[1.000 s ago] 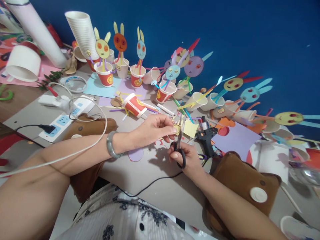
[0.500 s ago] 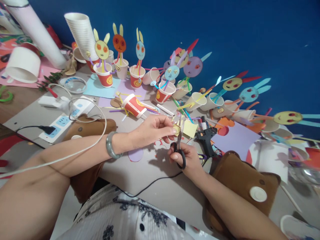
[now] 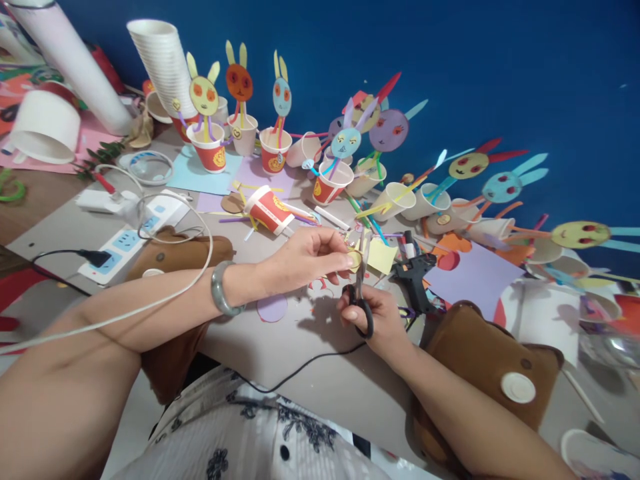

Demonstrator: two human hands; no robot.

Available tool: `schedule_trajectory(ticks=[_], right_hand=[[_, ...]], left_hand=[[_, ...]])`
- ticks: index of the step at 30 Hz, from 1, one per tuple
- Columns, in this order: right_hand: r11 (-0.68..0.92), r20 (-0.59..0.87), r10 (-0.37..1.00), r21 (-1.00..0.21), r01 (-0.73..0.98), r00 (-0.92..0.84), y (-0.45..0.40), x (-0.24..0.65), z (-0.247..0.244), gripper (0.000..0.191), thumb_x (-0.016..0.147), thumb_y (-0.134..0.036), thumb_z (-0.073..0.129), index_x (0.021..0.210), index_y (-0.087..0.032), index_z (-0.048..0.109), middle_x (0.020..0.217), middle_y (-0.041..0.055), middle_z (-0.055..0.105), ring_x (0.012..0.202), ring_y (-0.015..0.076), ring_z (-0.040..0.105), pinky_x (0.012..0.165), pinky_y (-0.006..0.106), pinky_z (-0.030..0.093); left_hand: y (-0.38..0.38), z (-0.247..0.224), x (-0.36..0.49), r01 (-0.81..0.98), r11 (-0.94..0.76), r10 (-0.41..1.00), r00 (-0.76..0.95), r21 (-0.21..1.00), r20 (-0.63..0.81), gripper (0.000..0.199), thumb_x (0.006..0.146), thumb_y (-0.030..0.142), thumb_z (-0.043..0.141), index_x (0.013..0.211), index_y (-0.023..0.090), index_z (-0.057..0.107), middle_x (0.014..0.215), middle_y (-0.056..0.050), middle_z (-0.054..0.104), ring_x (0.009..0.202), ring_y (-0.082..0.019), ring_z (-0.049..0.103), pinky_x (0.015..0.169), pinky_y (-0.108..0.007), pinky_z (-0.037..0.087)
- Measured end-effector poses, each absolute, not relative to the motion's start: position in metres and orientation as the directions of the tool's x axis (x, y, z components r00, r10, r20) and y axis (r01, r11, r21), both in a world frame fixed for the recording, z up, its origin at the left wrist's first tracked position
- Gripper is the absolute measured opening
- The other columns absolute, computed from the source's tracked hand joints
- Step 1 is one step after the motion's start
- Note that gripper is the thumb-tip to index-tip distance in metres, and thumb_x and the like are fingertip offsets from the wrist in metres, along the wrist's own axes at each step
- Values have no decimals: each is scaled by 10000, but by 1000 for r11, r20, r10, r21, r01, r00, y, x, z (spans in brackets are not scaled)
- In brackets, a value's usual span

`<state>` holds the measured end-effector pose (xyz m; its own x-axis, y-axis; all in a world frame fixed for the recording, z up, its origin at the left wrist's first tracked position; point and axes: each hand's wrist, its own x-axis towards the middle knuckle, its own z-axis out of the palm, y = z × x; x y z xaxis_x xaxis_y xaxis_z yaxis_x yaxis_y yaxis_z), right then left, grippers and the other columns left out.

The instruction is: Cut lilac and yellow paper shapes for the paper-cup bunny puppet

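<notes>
My left hand [image 3: 310, 260] pinches a small yellow paper piece [image 3: 355, 259] with a rounded edge. In my right hand [image 3: 377, 320] are scissors with black handles [image 3: 367, 319]; their blades point away from me, right beside the yellow paper. Whether the blades touch its edge I cannot tell. Below my left hand a purple paper circle [image 3: 273, 307] lies on the table, with small paper scraps near it. A yellow paper square [image 3: 381, 256] lies just beyond the scissors, and a black glue gun [image 3: 416, 280] rests to the right of them.
Paper cups with rabbit-faced figures, such as a red cup [image 3: 210, 155], line the blue wall. A tipped red cup [image 3: 270, 210] lies nearer. A power strip [image 3: 125, 243] with cables is at left; a white cable crosses over my left forearm. Brown cushions [image 3: 480, 360] flank the table front.
The view has shifted very slightly. Both hands stay in nearly the same place, still holding the yellow paper and the scissors.
</notes>
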<state>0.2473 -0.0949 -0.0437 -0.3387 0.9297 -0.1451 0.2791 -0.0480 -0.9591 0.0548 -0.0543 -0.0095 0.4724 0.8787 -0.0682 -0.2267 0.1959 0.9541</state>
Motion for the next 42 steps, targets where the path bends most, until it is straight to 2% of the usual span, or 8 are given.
schedule_trajectory(ticks=[9, 21, 32, 42], right_hand=[[-42, -151, 925, -952, 302, -348, -95, 249, -44, 549, 675, -713, 742, 642, -181, 611, 490, -11, 560, 474, 119, 447, 480, 258, 338], [-54, -157, 924, -956, 289, -349, -96, 249, -45, 585, 627, -753, 753, 640, -186, 610, 480, -17, 558, 454, 116, 444, 461, 259, 330], [-80, -179, 923, -955, 285, -340, -96, 249, -44, 566, 605, -711, 795, 620, -180, 598, 473, -22, 542, 455, 110, 431, 460, 254, 319], [-82, -189, 919, -950, 302, -346, -96, 249, -44, 572, 616, -721, 782, 614, -188, 575, 470, -23, 530, 445, 108, 419, 443, 253, 311]], left_hand=[[-54, -10, 54, -239, 166, 885, 463, 957, -37, 170, 800, 143, 664, 722, 146, 513, 650, 24, 618, 562, -54, 612, 539, -165, 512], [-53, -8, 54, -246, 135, 893, 449, 960, -10, 162, 784, 129, 661, 711, 146, 518, 631, 40, 585, 554, -44, 596, 524, -151, 498], [-53, -6, 54, -255, 120, 899, 439, 959, 4, 149, 794, 88, 625, 703, 136, 518, 625, 35, 592, 548, -41, 589, 530, -151, 496], [-52, -4, 51, -232, 120, 896, 445, 965, -4, 158, 789, 121, 646, 705, 146, 515, 643, 29, 597, 565, -45, 585, 547, -159, 497]])
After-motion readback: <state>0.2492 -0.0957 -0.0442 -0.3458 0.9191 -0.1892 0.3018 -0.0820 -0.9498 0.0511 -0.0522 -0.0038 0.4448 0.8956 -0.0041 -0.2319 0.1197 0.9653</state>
